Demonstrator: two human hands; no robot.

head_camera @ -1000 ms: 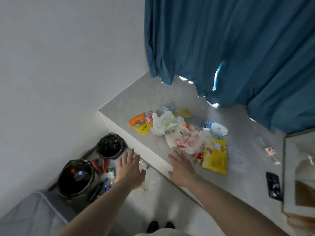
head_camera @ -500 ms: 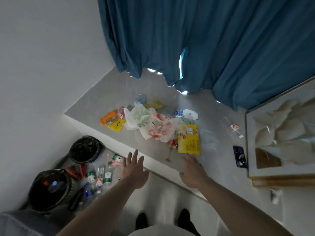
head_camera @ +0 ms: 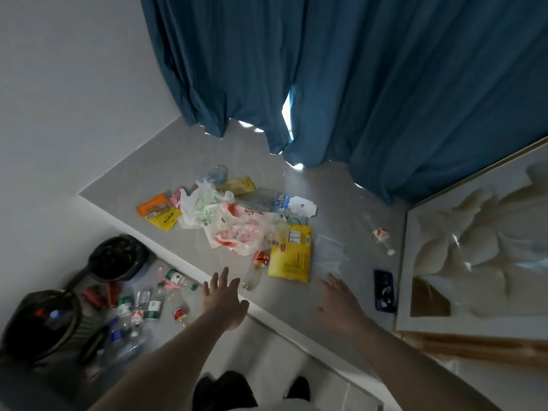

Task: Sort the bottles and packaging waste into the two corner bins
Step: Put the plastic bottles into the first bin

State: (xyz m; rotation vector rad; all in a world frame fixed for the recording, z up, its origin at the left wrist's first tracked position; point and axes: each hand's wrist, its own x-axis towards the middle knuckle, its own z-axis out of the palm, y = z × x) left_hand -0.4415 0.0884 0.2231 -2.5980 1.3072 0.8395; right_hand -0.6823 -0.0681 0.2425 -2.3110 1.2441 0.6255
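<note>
We are reaching with both hands empty, fingers straight and spread: the left hand (head_camera: pixel 223 301) is hovering over the front edge of the grey stone ledge (head_camera: pixel 166 161), fingertips aimed at the small clear bottle with a red label (head_camera: pixel 257 269) lying just beyond them, while the right hand (head_camera: pixel 338 301) is stretching toward the flat yellow foil pouch (head_camera: pixel 290 256) and the clear plastic sleeve (head_camera: pixel 329 253) beside it. Compared with a second ago, both hands are pushing further forward, off the lip and toward the pile, and our view is swinging right. Behind those items the crumpled white bag with red print (head_camera: pixel 240 229), the white bag with green print (head_camera: pixel 204 206) and the orange and yellow sachets (head_camera: pixel 160 212) are lying untouched. Below the ledge, the two black-lined corner bins (head_camera: pixel 118 256) (head_camera: pixel 38 324) are standing near each other, with loose plastic bottles (head_camera: pixel 142 310) scattered on the floor beside them. We judge a first pick from the ledge is starting, and most of the sorting is left. A dark phone (head_camera: pixel 384 290) lies near the right hand and is no waste.
</note>
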